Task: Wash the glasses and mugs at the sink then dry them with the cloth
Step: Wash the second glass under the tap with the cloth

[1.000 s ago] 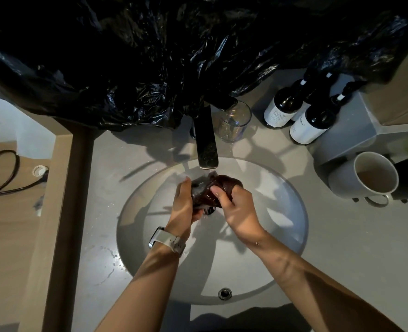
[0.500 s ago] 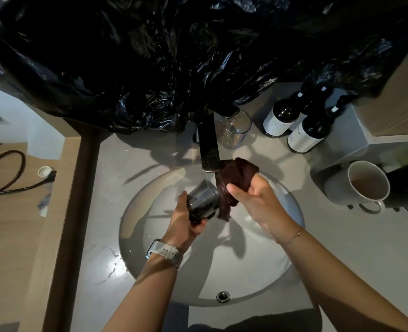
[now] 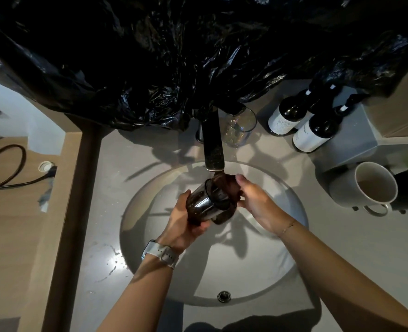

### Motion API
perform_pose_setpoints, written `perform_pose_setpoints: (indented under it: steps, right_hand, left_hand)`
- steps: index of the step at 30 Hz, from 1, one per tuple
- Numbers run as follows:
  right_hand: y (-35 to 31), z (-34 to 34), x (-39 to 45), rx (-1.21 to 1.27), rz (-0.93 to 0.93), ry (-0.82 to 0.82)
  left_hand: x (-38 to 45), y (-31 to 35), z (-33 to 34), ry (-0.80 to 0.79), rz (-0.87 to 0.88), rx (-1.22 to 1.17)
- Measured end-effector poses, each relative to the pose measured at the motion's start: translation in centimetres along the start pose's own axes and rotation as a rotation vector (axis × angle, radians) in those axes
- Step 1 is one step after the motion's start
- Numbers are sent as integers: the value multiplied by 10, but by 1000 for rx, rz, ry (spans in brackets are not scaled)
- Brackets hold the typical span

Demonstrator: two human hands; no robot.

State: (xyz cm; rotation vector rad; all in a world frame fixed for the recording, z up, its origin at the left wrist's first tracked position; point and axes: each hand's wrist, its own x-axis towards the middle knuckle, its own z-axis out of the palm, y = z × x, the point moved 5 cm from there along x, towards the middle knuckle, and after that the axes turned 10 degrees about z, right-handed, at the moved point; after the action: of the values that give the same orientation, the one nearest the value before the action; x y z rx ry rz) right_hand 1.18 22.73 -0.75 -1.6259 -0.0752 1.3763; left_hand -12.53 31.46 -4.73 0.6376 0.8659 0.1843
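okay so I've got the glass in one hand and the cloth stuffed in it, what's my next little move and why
Probably twist the brown cloth around inside the glass. Your left hand grips the glass, tilted over the sink; your right hand holds the cloth pushed into its mouth, so a turn would wipe the inner wall.

Your right hand point(image 3: 255, 202) has pushed the dark cloth point(image 3: 224, 185) into the mouth of the glass point(image 3: 207, 204); half a second ago the cloth hung free beside the glass, and a second ago it was bunched over it between both hands. Your left hand point(image 3: 181, 224) has turned the glass so it lies tilted, mouth toward the tap point(image 3: 213, 149), closer under the spout than before.
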Motion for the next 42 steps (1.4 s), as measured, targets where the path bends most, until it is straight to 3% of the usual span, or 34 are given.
perform_pose_setpoints:
  steps: [3, 5, 8, 11, 13, 15, 17, 18, 21, 23, 25, 29, 31, 35, 38, 40, 42]
  right_hand:
    - [-12, 5, -7, 122, -156, 9]
    - [-19, 5, -6, 75, -313, 76]
    - [-25, 6, -9, -452, -618, 220]
    - [-24, 13, -12, -899, -768, 111]
    - [-22, 11, -9, -896, -667, -11]
    - [-19, 9, -7, -674, -413, -135]
    - [-18, 9, -4, -446, -282, -125]
    - [-20, 8, -4, -420, -315, -57]
    - [-25, 5, 0, -453, -428, 212]
    - [-25, 2, 6, -419, -337, 294]
    - [-20, -1, 17, -415, -133, 249]
    - [-26, 3, 31, -693, 107, 99]
    - [-32, 6, 33, -785, 120, 99]
    - [-47, 18, 40, -960, -94, 203]
    - [-45, 28, 46, -1035, -148, 214]
    - [-42, 31, 46, -988, -136, 239]
    - [-41, 32, 46, -964, -121, 305]
  left_hand:
    - [0, 3, -2, -25, 13, 18]
    - [1, 4, -2, -42, 16, 25]
    - [2, 5, 2, -49, 20, 16]
    - [6, 2, 0, -31, 15, 25]
    - [8, -1, -3, -15, -6, 14]
    - [8, -4, -5, 3, -28, -24]
    - [8, -3, -4, -5, -35, -38]
    - [9, -2, -2, -23, -29, -26]
    - [13, 2, 4, -41, -3, 20]
    - [18, 7, 8, -29, 8, 27]
    - [23, 11, 10, -23, 7, 38]
    - [31, 16, 10, -40, 4, 106]
    - [33, 16, 12, -72, -22, 123]
    - [42, 8, 7, -71, -170, 37]
    - [46, 2, -2, -59, -266, 17]
    - [47, 4, -8, 11, -225, 86]
    - [47, 12, -15, 105, -55, 236]
